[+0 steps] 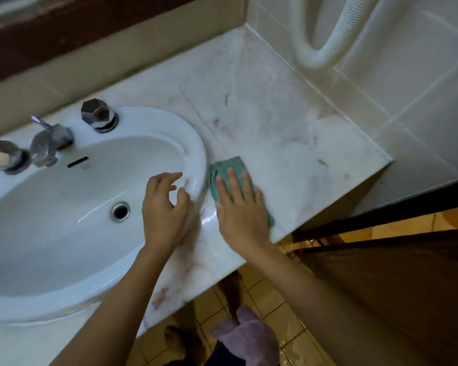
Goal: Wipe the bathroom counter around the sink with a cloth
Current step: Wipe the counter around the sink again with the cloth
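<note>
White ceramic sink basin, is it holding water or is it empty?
Empty: the white ceramic sink basin shows its bare bottom and its round metal drain, with no pooled water.

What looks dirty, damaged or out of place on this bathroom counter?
Reddish smudges blotch the white marble counter beside the white oval sink and near its front edge; stain or veining, I cannot tell. A thin dark line crosses the slab diagonally, perhaps a seam or crack. Nothing else stands out.

Dim, warm light; glare streaks on the sink (95, 215); soft, blurred edges.
</note>
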